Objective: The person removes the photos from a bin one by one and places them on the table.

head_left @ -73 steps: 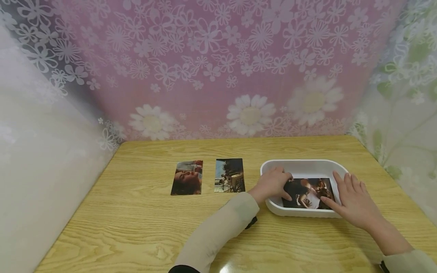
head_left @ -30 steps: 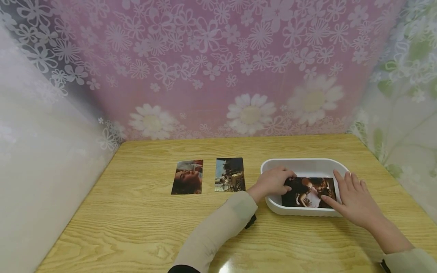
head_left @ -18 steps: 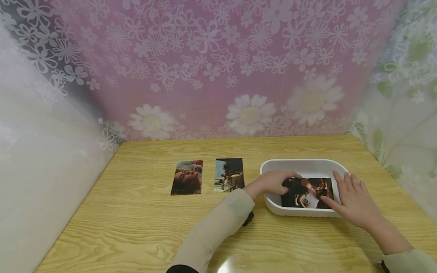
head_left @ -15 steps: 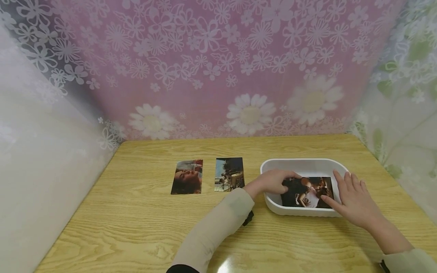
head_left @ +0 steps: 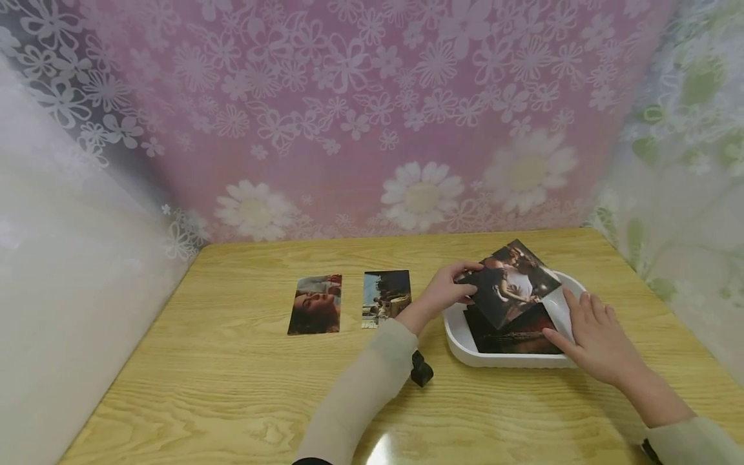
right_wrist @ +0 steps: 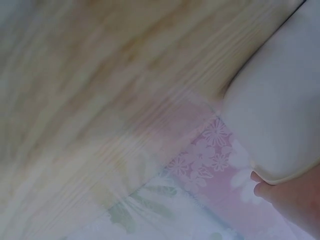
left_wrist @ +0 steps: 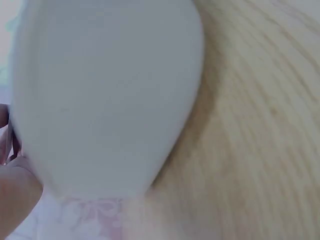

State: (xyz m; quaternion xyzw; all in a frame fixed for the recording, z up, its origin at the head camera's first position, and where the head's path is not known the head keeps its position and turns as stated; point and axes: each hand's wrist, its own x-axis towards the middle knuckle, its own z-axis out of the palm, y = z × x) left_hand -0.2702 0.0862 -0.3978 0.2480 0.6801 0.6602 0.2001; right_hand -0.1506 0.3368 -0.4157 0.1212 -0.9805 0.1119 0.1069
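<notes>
My left hand [head_left: 446, 290] pinches the left corner of a photo print [head_left: 511, 284] and holds it tilted above a white oval tray [head_left: 465, 359]. Beneath it a darker photo [head_left: 517, 336] lies inside the tray, partly covered by the raised one. My right hand [head_left: 601, 339] rests over the tray's right rim with fingers extended, its thumb reaching in over the darker photo's right side. In the left wrist view the tray's outer wall [left_wrist: 110, 100] hides most of the left hand [left_wrist: 17, 195]. Fingertips of the right hand [right_wrist: 295, 200] show at the rim in the right wrist view.
Two photos lie apart on the wooden table [head_left: 232, 387] left of the tray: a close-up of a face [head_left: 316, 305] and an outdoor scene [head_left: 386, 298], whose lower corner is near the left forearm. A pink flowered backdrop [head_left: 349, 129] stands behind the table, pale walls at both sides.
The left hand has lifted the top photo out of the tray, up and turned at an angle, uncovering a darker photo below. The right hand has stayed at the tray's right rim.
</notes>
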